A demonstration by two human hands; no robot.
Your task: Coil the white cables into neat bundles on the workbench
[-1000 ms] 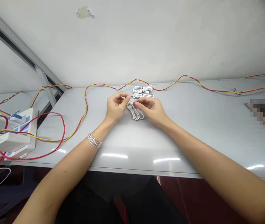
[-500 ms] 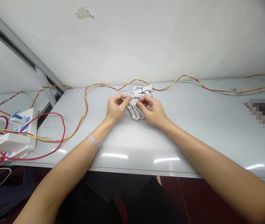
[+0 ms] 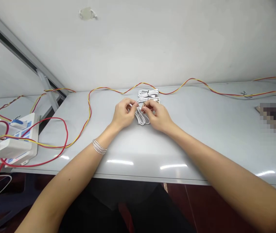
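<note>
A coiled white cable (image 3: 142, 119) lies on the grey table between my hands. My left hand (image 3: 125, 113) is on its left, thumb and forefinger pinched on one end of a thin black twist tie (image 3: 139, 103). From the right, my right hand (image 3: 157, 114) pinches the other end, its fingers curled. The tie runs over the upper part of the coil, and the fingertips partly hide it. Just behind my hands are white cable bundles (image 3: 148, 94), with a black tie around the middle of the rear one.
Red and yellow twisted wires (image 3: 106, 87) run along the back of the table (image 3: 201, 129) and down its left side. A white power strip (image 3: 34, 129) with plugs and a red cord loop sits at left. Small black ties (image 3: 246, 94) lie back right, near a blurred flat object (image 3: 274, 121).
My left hand has shifted slightly right, nearer my right hand. A dark strand now shows between the fingertips. The white coil stays in place.
</note>
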